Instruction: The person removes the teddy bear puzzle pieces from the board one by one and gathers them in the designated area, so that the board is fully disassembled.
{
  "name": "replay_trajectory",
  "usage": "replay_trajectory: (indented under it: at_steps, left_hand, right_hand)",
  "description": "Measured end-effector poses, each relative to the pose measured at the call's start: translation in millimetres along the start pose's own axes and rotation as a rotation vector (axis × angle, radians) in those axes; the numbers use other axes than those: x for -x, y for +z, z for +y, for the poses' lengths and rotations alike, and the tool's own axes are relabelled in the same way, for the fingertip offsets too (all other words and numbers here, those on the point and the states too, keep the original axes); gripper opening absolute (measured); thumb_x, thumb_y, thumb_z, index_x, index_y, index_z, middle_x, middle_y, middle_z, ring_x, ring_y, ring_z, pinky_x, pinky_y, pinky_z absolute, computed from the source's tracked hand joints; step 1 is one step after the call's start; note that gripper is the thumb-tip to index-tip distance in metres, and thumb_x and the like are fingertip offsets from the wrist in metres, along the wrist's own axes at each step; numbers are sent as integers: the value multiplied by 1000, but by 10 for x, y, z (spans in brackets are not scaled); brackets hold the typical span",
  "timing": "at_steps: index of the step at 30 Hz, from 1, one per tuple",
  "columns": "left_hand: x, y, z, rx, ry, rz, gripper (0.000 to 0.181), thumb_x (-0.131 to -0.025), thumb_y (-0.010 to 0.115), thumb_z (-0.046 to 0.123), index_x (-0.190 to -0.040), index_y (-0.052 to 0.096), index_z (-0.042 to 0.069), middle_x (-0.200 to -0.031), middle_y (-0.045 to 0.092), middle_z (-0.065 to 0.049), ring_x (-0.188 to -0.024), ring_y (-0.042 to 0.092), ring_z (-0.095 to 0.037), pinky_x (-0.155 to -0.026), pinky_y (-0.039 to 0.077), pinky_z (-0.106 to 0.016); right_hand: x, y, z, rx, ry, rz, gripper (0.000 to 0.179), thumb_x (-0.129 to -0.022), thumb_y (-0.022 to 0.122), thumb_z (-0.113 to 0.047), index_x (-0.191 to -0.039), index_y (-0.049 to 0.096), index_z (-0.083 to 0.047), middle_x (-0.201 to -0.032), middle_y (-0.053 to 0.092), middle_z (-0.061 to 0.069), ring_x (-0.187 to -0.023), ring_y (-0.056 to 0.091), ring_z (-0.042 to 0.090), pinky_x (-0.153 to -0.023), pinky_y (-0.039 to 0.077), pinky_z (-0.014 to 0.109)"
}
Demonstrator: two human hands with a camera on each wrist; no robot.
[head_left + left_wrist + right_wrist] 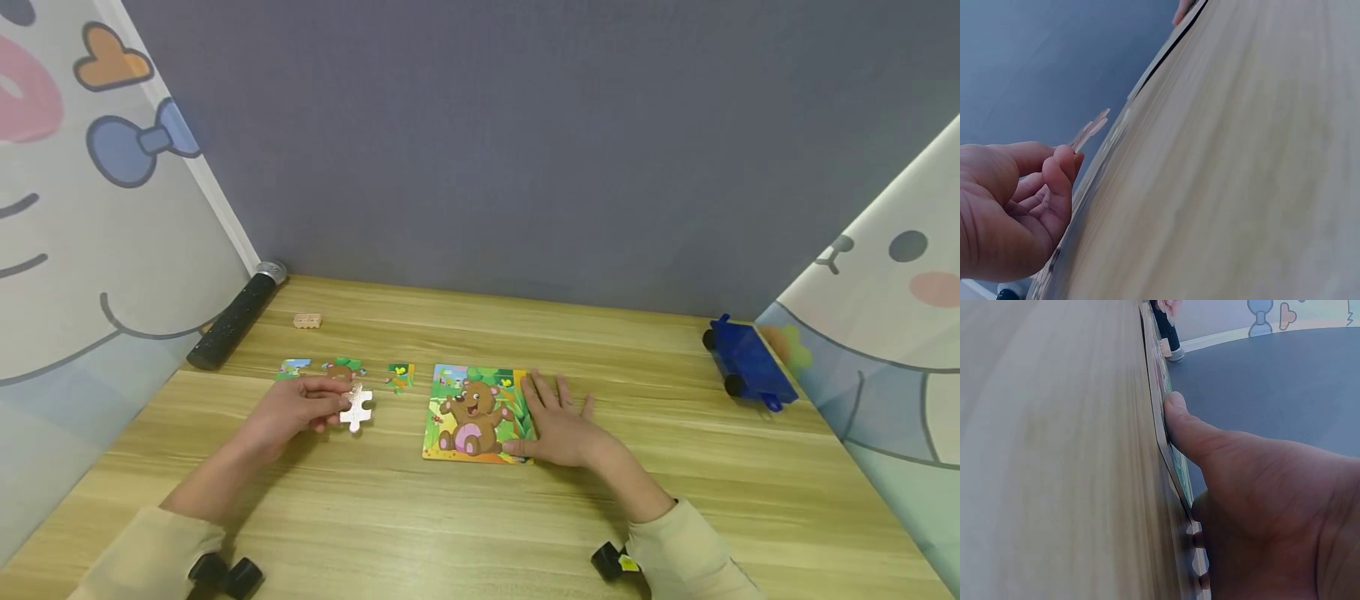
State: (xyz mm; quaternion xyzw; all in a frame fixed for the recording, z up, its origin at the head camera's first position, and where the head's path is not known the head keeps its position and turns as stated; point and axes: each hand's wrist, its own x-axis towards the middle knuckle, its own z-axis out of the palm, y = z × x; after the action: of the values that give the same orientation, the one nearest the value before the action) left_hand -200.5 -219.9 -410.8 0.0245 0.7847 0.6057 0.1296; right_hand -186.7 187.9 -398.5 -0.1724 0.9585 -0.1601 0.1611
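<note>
Between thumb and fingers my left hand [298,410] pinches a jigsaw puzzle piece [357,408], its pale side facing up, raised above the table. The left wrist view shows that piece [1090,130] edge-on at the fingertips. My right hand [562,427] lies spread at the right edge of a square bear puzzle board [471,414]. Its thumb [1177,403] rests on the board's face, while the other fingers reach past the edge onto the table. Several loose printed pieces lie beyond and beside the left hand, among them a bear-head piece [345,370] and a green-and-yellow piece [401,375].
A black microphone [238,317] leans along the left wall. Near it lies a small pink brick [307,321]. At the far right sits a blue toy cart [750,362] with black wheels. Grey panel [510,150] closes the back of the wooden table [420,533].
</note>
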Motion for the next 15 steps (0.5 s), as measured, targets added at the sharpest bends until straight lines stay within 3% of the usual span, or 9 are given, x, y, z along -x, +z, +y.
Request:
replay_trajectory:
  at_steps: [10, 15]
  left_hand:
    - [57, -190, -29, -65, -7, 6, 35, -95, 70, 9, -121, 63, -12, -82, 69, -5, -65, 60, -10, -55, 49, -23]
    - [79, -250, -17, -64, -29, -28, 37, -98, 68, 12, -125, 60, -13, -79, 67, -5, -60, 54, -9, -53, 47, -23]
  right_hand:
    - [7, -3, -11, -6, -7, 1, 107, -91, 61, -66, -162, 7, -6, -168, -5, 15, -148, -11, 48, -100, -10, 83]
    - [9, -6, -12, -5, -5, -4, 108, -91, 61, -66, -162, 6, -5, -168, -5, 15, -148, -11, 48, -100, -9, 83]
